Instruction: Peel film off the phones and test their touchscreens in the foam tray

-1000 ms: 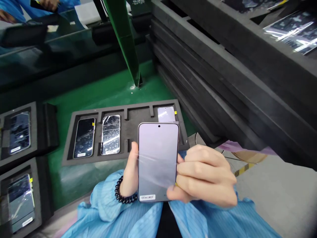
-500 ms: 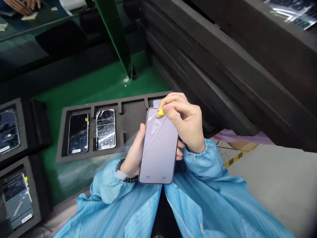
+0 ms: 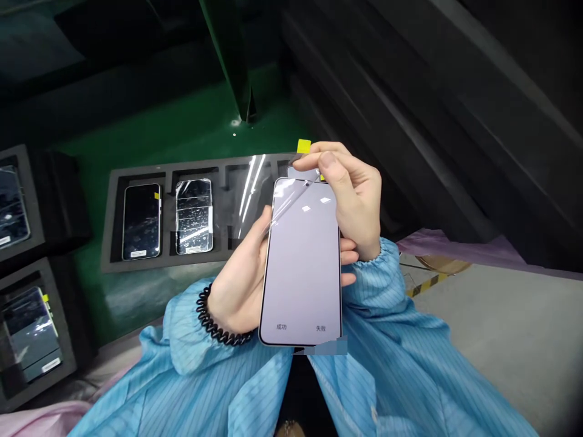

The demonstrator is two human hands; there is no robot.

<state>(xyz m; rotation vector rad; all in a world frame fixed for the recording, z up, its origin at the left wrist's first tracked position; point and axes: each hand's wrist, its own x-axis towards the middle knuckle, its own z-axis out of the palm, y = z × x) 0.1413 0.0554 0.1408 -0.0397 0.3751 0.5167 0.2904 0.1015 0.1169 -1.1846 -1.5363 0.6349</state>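
Note:
My left hand [image 3: 237, 285] grips a smartphone [image 3: 303, 261] from behind and the left side, its lit pale screen facing me, upright. My right hand [image 3: 350, 194] is at the phone's top right corner, thumb and forefinger pinched on a yellow pull tab [image 3: 303, 145] of a clear protective film [image 3: 255, 188]. The film is lifted off the upper left of the screen and curls away to the left. A black bead bracelet [image 3: 214, 321] sits on my left wrist. Both arms wear light blue striped sleeves.
A dark foam tray [image 3: 136, 267] on the green bench holds two phones [image 3: 142, 221] in its left slots. More foam trays with phones [image 3: 27, 340] lie at the left edge. Stacked black foam trays [image 3: 432, 121] rise on the right. A green post [image 3: 232, 60] stands behind.
My right hand went from the phone's lower right edge to its top, took the yellow tab and peeled the film up and away. The phone came closer to me.

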